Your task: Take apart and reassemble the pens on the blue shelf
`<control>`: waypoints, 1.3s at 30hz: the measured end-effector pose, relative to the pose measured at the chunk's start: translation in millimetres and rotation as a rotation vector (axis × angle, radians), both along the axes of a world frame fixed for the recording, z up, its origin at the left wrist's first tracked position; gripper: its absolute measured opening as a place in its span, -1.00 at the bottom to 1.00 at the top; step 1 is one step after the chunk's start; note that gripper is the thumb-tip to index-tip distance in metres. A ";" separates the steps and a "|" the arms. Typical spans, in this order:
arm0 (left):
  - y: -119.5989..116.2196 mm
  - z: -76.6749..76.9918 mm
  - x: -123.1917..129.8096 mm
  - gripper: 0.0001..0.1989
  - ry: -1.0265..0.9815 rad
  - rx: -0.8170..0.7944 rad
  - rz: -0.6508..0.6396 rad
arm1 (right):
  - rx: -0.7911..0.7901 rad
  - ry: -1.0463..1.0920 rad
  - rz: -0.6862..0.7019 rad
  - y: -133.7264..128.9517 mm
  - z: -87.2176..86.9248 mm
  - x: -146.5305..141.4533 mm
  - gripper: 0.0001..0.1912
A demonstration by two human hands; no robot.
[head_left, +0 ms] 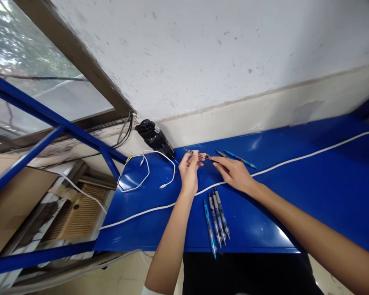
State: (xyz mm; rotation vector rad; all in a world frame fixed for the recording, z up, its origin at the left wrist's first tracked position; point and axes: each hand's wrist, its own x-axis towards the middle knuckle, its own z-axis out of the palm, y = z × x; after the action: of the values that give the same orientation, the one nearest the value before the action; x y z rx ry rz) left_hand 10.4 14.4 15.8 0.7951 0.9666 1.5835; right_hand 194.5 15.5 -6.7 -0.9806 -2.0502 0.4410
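Note:
My left hand (189, 173) is shut on a slim dark pen (199, 155), pinching it above the blue tabletop (264, 221). My right hand (234, 174) reaches in from the right, its fingertips at the pen's other end; I cannot tell whether they grip it. Just beyond that hand lie a dark pen (220, 153) and a blue pen (240, 159). Several clear-barrelled pens (219, 215) lie side by side below my hands, with a teal pen (210, 227) beside them. A white cord (184, 200) runs under my left wrist.
A black bottle (155, 138) lies tilted against the wall near a looped white charging cable (135, 173). Blue metal framing (49, 116) and a window (33, 53) stand at the left, a white wall (203, 53) behind. The tabletop's front edge runs below the pens.

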 end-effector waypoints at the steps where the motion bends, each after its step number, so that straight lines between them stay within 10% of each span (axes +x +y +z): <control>1: 0.3 0.0 -0.8 -0.64 -0.010 0.000 0.013 | 0.001 -0.001 -0.002 0.4 -0.7 0.3 -0.64; 39: -1.1 2.8 -3.0 -0.57 0.029 0.016 -0.022 | -0.002 -0.044 0.013 -0.4 -1.1 0.5 -0.61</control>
State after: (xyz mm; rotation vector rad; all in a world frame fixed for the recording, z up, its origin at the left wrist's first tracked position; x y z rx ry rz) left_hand 7.4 13.3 18.6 0.8392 0.9639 1.5665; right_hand 195.0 15.1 -7.9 -0.9864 -2.0975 0.4318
